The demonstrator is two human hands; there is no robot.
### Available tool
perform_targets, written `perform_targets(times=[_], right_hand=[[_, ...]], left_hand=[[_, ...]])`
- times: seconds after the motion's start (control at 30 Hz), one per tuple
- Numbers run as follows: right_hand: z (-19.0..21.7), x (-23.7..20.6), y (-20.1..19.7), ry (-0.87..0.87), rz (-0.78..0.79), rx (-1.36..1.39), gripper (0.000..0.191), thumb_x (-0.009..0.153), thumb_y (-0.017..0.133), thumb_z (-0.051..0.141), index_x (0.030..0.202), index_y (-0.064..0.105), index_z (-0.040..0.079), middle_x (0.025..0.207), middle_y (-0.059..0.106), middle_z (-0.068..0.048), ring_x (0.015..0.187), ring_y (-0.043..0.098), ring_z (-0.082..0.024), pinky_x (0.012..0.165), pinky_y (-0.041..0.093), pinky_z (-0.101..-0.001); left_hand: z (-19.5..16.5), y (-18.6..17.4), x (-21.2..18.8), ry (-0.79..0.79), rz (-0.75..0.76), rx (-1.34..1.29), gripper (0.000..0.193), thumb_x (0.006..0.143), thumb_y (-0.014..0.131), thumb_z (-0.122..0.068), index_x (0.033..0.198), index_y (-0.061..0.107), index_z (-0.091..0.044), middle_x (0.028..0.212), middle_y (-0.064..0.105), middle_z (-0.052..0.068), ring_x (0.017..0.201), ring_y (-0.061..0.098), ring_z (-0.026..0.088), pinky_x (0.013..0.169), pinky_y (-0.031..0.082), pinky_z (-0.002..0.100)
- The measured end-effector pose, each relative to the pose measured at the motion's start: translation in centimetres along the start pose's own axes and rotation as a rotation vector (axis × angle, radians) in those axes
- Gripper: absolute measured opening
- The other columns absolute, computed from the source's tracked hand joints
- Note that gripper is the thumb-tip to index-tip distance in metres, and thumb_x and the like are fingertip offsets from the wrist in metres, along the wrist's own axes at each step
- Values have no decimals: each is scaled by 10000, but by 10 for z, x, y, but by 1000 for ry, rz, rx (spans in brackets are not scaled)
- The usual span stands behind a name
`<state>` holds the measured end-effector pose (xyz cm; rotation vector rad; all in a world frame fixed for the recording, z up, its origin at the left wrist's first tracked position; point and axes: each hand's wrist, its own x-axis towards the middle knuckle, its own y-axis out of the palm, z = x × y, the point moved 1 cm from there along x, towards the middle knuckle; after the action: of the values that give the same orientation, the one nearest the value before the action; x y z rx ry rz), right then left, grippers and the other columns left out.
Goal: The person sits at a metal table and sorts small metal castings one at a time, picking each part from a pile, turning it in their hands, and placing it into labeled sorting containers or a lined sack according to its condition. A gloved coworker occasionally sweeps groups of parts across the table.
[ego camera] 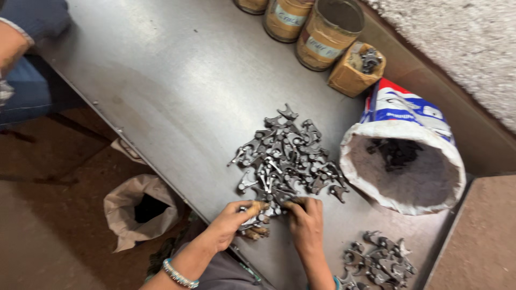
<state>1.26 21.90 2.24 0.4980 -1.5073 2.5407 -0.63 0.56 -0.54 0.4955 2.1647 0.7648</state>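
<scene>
Near the front edge of the steel table (177, 80), both hands work at the close side of a heap of small dark metal forgings (287, 158). The left hand (232, 221) is closed around a few pieces at its fingertips; the right hand (305, 220) has its fingers curled onto the heap's edge, though whether it grips one I cannot tell. These forked parts look stiff, heavy for their size and likely oily, so best pinched at the shank. A smaller sorted pile (379, 263) lies toward the front right corner, an open white sack (403, 166) beside the heap, cans (328, 35) along the back edge.
</scene>
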Motion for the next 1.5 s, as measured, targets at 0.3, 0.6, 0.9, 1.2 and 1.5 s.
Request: perform_targets(times=[0.3,0.6,0.9,1.2,1.5], right_hand=[[-7,-74,-26,83,119,27,373,611,816,32,974,780,111,948,640,-74,930,587,-300,811,504,-408],[-11,-91,-21,262,138,129,581,638,839,7,1177,624,31,1153,640,-162,1091,600,-352,905,502,-411],[-32,-100,-4,480,1,387,454,711,839,0,1111,632,52,1033,751,-74,930,749,-217,846,577,-336],[-59,-139,-102,445,-181,26,389,729,839,37,1078,669,48,1008,700,-87,926,682,-239,825,545,-343],[-121,-179,-181,783,-502,-125,221,842,802,70,1017,677,17,971,702,-108,862,708,-233,791,564,-338]], left_hand=[[-2,-2,15,-20,81,-123,499,1003,445,-366,1240,698,-6,1025,775,159,762,771,231,590,626,357],[-1,10,-6,273,-264,1046,485,742,873,-375,1105,794,-64,725,766,147,611,706,208,589,535,342],[24,19,5,250,-251,1146,547,718,887,-398,1119,762,-47,654,732,139,600,715,223,629,543,369],[48,59,23,-46,-62,811,510,784,843,-206,1271,739,-92,644,737,94,499,657,127,440,477,281],[78,38,21,-102,-41,224,372,840,753,-164,1180,746,-13,865,783,129,588,745,217,406,456,281]])
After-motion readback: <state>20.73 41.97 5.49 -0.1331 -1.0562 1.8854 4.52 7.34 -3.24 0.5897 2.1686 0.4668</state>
